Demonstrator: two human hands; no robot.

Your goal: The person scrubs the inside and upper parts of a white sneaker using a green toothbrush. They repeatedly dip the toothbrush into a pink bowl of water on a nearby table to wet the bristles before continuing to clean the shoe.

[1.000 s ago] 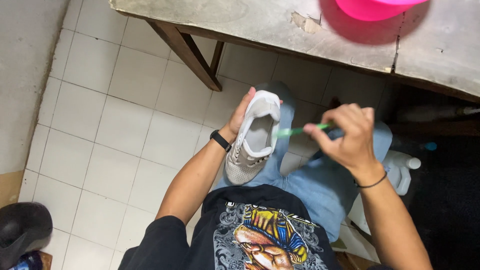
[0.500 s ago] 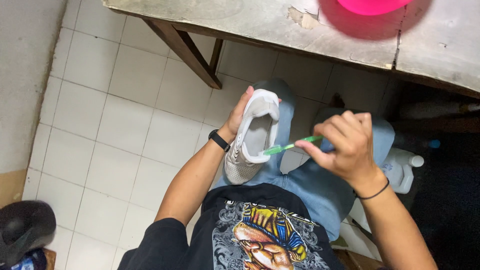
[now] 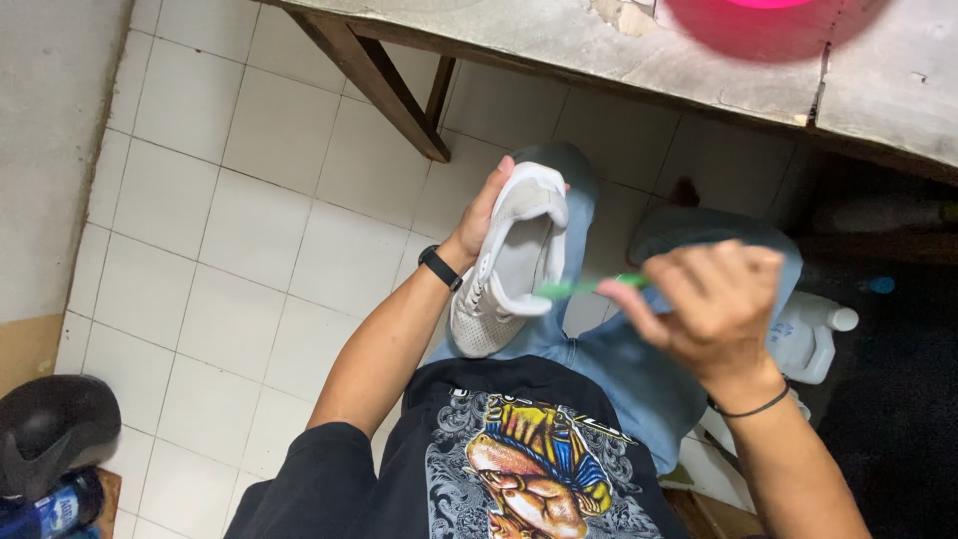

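Note:
My left hand (image 3: 486, 214) grips the heel end of a white and grey sneaker (image 3: 511, 262), held over my left knee with its opening facing up. In my right hand (image 3: 711, 299) is a green toothbrush (image 3: 589, 287), whose head reaches the sneaker's side near the opening. I sit in blue jeans and a black printed shirt, a black watch on my left wrist.
A worn grey wooden table (image 3: 639, 50) with a pink object (image 3: 768, 10) at its top edge stands ahead, its dark legs (image 3: 384, 85) on the white tiled floor. A white plastic bottle (image 3: 808, 334) lies by my right leg. At the lower left sit a black helmet (image 3: 50, 429) and a blue bottle (image 3: 50, 509).
My right hand has come down and toward me with the toothbrush, its head sliding along the sneaker. My left hand keeps hold of the sneaker.

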